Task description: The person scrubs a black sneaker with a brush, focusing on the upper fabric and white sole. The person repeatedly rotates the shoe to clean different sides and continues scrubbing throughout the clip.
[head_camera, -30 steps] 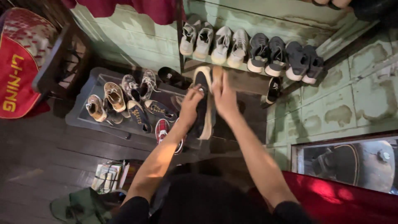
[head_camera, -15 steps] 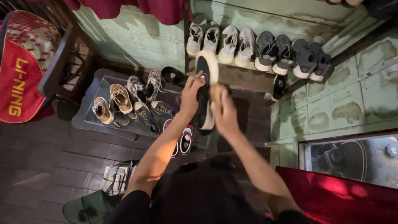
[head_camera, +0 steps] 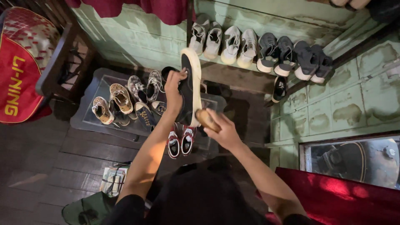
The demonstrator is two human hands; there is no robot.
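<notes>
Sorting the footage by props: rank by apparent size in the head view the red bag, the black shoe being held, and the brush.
1. Red bag, largest, though cut off by the frame edge.
2. Black shoe, held up in the left hand, nearer the camera, so unsure.
3. Brush, in the right hand, smallest.

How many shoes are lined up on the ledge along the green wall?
8, side by side in pairs on the ledge: from the left, a grey-white pair, a white pair, a dark grey pair and a black pair. None looks hidden.
</notes>
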